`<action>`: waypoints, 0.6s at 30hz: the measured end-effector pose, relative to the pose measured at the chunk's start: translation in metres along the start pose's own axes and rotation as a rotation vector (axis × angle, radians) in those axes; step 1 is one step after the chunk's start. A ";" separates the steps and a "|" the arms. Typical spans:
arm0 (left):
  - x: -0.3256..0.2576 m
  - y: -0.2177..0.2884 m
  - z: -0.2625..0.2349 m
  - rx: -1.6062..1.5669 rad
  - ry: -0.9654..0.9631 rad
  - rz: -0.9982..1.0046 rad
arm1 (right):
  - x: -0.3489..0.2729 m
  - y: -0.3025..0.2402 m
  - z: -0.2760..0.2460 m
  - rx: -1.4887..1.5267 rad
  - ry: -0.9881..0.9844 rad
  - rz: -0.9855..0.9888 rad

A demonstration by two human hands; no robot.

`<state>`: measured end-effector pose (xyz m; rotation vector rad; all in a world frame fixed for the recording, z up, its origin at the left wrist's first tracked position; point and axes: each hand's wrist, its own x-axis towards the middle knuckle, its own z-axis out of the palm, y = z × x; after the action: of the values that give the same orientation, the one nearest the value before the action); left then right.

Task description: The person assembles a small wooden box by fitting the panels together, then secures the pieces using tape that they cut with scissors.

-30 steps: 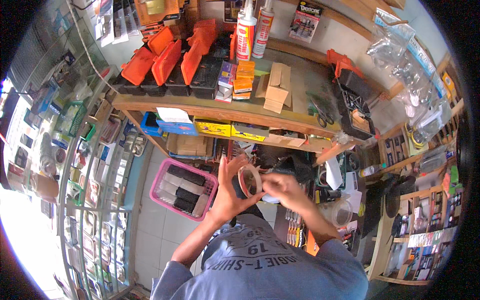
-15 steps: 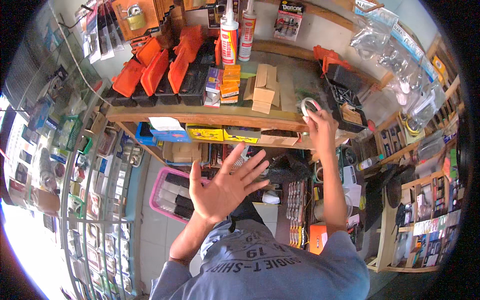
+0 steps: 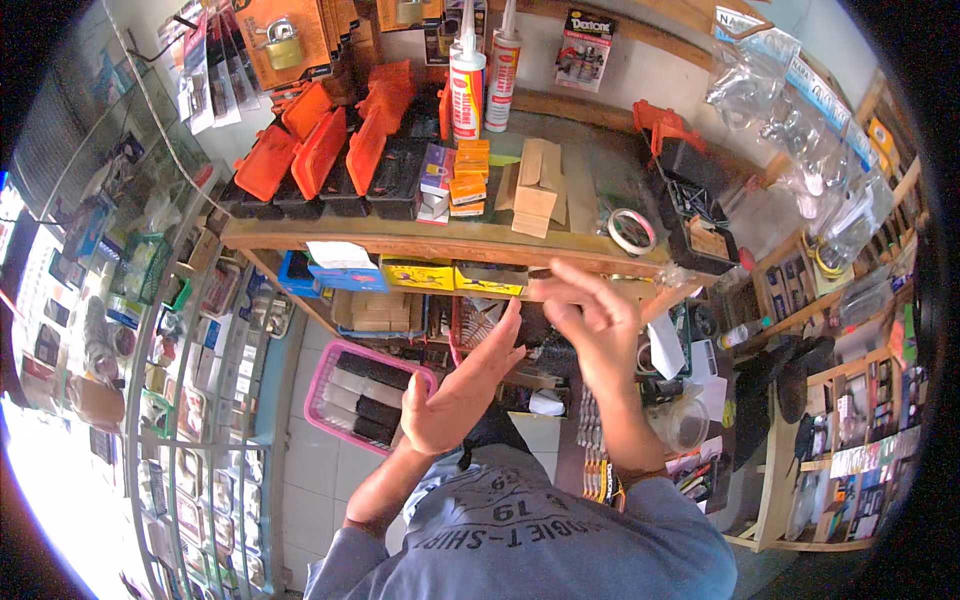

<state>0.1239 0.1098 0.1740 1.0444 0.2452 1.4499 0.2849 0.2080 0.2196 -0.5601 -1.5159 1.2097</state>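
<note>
My left hand (image 3: pixel 452 400) is raised in front of my shirt, open, fingers stretched out and thumb apart. Facing it, my right hand (image 3: pixel 597 330) hangs just below the shelf's front edge, empty, its fingers extended and spread. A small gap separates the two hands. On the wooden shelf top, near its right front edge, a roll of pale tape (image 3: pixel 617 241) lies flat. A folded brown cardboard box (image 3: pixel 538 185) stands left of the tape, beside a stack of small orange boxes (image 3: pixel 468 175).
Two sealant tubes (image 3: pixel 467 95) stand behind the boxes. Black cases with orange lids (image 3: pixel 322 155) line the shelf's left; another black tray (image 3: pixel 705 240) holds metal pieces at right. A pink basket (image 3: pixel 318 395) sits low at left. Glass shelving (image 3: pixel 180 440) borders the left side.
My right hand has let go of the tape roll, which now lies on the shelf, and has moved down and left toward my left hand. My left palm has turned sideways.
</note>
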 end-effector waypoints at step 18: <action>0.012 0.010 -0.014 0.973 -0.008 0.106 | -0.010 0.001 0.036 -0.079 0.251 -0.088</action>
<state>0.1095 0.1246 0.1781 1.8507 0.9629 1.4220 0.2546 0.1857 0.2176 -0.6647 -1.3646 0.9759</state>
